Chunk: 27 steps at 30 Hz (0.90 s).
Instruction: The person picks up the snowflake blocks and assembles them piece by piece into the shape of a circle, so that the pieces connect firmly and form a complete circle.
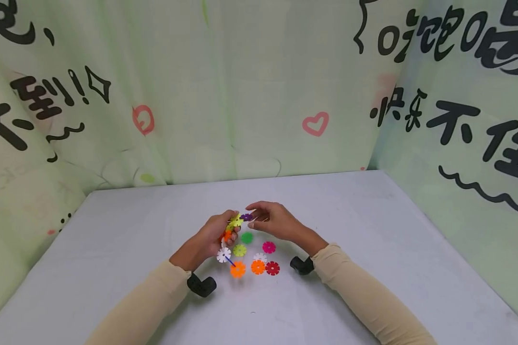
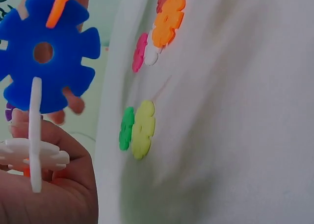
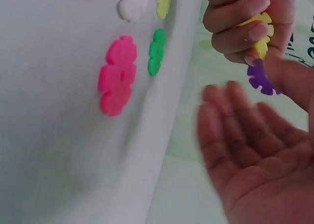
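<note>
My left hand (image 1: 209, 237) grips a chain of slotted, flower-shaped plastic discs. A yellow disc (image 1: 236, 221) and an orange disc (image 1: 228, 235) show by its fingers. From its lower side hang a white disc (image 1: 223, 255), a blue disc (image 2: 19, 62) and another orange disc (image 1: 238, 270). A purple disc (image 3: 261, 78) is joined to the yellow end of the chain. Beside that purple disc is my right hand (image 1: 279, 221), fingers loosely extended, its thumb overlapping the disc's edge in the right wrist view.
On the white table (image 1: 125, 249) under the hands lie loose discs: green (image 1: 247, 237), yellow-green (image 1: 239, 250), pink (image 1: 269, 247), white (image 1: 260, 257), orange (image 1: 258, 267) and red (image 1: 272, 268). Printed curtains (image 1: 259, 96) stand behind the table and along both sides.
</note>
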{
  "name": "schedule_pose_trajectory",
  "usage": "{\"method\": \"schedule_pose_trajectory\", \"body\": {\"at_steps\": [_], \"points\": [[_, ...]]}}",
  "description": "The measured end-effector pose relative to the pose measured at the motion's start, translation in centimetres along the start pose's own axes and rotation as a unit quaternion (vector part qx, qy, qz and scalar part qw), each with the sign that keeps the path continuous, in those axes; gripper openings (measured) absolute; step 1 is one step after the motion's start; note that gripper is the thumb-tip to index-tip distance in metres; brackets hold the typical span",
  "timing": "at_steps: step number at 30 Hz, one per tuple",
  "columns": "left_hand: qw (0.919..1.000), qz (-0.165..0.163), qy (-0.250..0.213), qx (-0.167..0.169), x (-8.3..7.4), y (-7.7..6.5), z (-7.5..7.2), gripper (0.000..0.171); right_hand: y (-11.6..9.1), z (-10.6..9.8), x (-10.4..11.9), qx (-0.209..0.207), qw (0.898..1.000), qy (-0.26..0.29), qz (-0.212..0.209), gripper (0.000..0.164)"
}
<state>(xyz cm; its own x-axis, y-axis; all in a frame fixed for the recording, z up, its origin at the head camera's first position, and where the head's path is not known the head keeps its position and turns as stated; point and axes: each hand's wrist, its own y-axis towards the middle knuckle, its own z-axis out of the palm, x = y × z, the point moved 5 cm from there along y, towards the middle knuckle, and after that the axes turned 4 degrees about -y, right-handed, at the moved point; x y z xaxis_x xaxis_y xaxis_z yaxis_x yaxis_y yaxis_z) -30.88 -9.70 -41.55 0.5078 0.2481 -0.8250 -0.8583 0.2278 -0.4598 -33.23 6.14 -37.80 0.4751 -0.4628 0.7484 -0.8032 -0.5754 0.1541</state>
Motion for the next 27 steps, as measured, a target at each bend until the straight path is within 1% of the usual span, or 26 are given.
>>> {"method": "schedule_pose_trajectory", "body": {"at_steps": [2,3,5,7,9,13,18,23,27], "points": [[0.9999,0.009,-0.003,-0.009,-0.1,0.0,-0.1,0.04,-0.2,0.1,-0.4,0.028,0.999,-0.019,0.015,0.044],[0.9998,0.016,-0.004,-0.014,-0.2,0.1,-0.2,0.039,-0.3,0.1,-0.7,0.041,0.998,-0.03,0.021,0.045],[0.9993,0.027,-0.006,-0.025,-0.3,0.1,-0.4,0.036,-0.6,0.1,-1.2,0.063,0.997,-0.041,0.034,0.041],[0.9988,0.035,0.0,-0.034,-0.4,0.1,-0.6,0.035,-1.0,0.0,-1.7,0.072,0.995,-0.051,0.044,0.034],[0.9987,0.035,0.005,-0.038,-0.4,0.1,-0.7,0.038,-1.3,-0.2,-2.1,0.079,0.994,-0.052,0.054,0.029],[0.9989,0.032,0.004,-0.034,-0.2,0.0,-0.8,0.043,-2.0,-0.3,-2.6,0.097,0.992,-0.046,0.073,0.027],[0.999,0.031,-0.007,-0.032,-0.1,0.1,-0.9,0.041,-2.6,-0.2,-3.2,0.124,0.987,-0.06,0.084,0.025],[0.998,0.042,0.031,-0.037,-0.2,0.2,-1.0,0.054,-3.0,0.0,-3.6,0.131,0.983,-0.084,0.093,0.024],[0.9962,0.051,0.054,-0.045,-0.2,0.4,-1.0,0.052,-3.1,0.3,-3.7,0.134,0.98,-0.107,0.103,0.023]]}}
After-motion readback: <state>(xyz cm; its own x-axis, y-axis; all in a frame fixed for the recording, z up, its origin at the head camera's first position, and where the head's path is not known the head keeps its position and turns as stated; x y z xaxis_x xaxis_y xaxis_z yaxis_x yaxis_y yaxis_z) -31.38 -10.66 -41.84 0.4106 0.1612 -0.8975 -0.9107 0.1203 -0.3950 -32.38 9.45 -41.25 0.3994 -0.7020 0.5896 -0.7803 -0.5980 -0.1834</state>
